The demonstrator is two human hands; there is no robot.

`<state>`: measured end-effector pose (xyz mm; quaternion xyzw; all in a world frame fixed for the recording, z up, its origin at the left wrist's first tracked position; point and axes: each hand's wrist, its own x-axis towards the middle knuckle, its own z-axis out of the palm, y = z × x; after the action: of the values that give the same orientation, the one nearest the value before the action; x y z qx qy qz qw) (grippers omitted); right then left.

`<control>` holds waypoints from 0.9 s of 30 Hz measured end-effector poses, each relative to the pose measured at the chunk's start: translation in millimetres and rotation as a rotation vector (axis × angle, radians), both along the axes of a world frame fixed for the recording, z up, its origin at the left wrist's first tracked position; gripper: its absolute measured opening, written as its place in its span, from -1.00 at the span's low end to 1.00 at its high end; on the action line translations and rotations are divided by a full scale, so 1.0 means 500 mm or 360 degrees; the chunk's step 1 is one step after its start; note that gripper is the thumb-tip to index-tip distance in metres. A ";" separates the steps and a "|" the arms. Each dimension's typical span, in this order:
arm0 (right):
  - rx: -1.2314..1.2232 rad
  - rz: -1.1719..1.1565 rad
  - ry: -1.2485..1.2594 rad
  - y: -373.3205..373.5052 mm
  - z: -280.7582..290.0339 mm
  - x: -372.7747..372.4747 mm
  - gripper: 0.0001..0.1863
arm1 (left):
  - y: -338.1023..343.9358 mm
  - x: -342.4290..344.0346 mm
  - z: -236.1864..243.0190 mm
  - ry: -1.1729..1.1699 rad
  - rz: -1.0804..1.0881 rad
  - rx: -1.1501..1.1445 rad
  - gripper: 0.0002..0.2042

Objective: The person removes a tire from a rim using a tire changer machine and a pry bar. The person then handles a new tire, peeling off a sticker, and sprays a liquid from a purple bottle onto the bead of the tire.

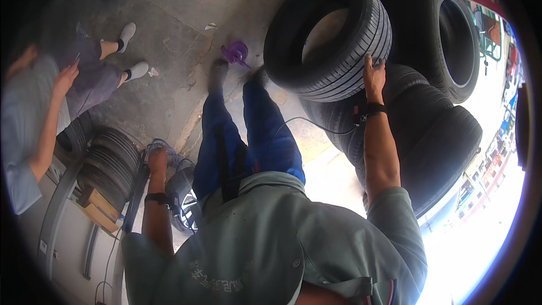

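A black tyre [370, 28] stands tilted on the concrete, just ahead of my feet and to the right. My right hand [374, 79] grips the near side of its tread, fingers curved over the grooves. Low on the left, my left hand [158, 160] is closed beside a rack post. Bluish, clear loops [160, 144] show around its knuckles, but what it holds is hidden. A wheel with a silver rim [189, 208] is close to that hand. A thin dark cable [307, 118] runs from my waist toward my right wrist.
Several tyres [435, 135] are piled on the right, with another large tyre [437, 39] behind them. At left, a rack [59, 206] holds tyres and a cardboard box [101, 209]. A person [36, 113] sits there, legs outstretched. A purple object [235, 52] lies by my feet.
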<state>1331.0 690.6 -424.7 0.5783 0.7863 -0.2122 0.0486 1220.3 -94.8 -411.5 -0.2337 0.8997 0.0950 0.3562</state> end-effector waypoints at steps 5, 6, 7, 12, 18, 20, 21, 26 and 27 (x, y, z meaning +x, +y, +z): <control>0.0146 0.0137 -0.0117 0.005 -0.036 0.009 -0.06 | -0.187 0.235 0.190 -0.0232 0.1135 -0.0311 -0.73; 0.0071 0.0065 -0.0242 0.014 -0.026 0.004 -0.05 | -0.182 0.280 0.218 -0.0223 0.1187 -0.0398 -0.70; -0.0053 0.0017 -0.0355 -0.005 -0.025 -0.018 -0.04 | -0.232 0.352 0.278 -0.0318 0.1144 -0.0261 -0.66; -0.0080 -0.0093 -0.0100 -0.043 0.027 -0.002 -0.18 | -0.136 0.476 0.304 -0.0614 0.1133 -0.0280 -0.58; -0.0199 -0.0199 0.0264 -0.092 0.031 0.141 -0.47 | -0.163 0.427 0.223 -0.0485 0.1023 0.0139 -0.59; -0.0252 -0.0297 0.0267 -0.156 0.072 0.145 -0.49 | -0.196 0.375 0.190 -0.0453 0.0979 0.0206 -0.63; -0.0306 -0.0414 0.0247 -0.181 0.098 0.153 -0.51 | -0.207 0.341 0.177 -0.0444 0.0919 0.0260 -0.65; -0.0165 -0.0458 0.0236 -0.273 0.143 0.225 -0.53 | -0.174 0.103 0.158 -0.0078 0.0631 0.0671 -0.63; -0.0148 -0.0486 0.0312 -0.311 0.165 0.212 -0.53 | -0.162 0.059 0.166 -0.0022 0.0582 0.0708 -0.63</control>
<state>1437.2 535.2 -342.5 0.6646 0.6797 -0.3084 -0.0343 1250.0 -175.6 -328.7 -0.3088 0.7972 0.3513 0.3817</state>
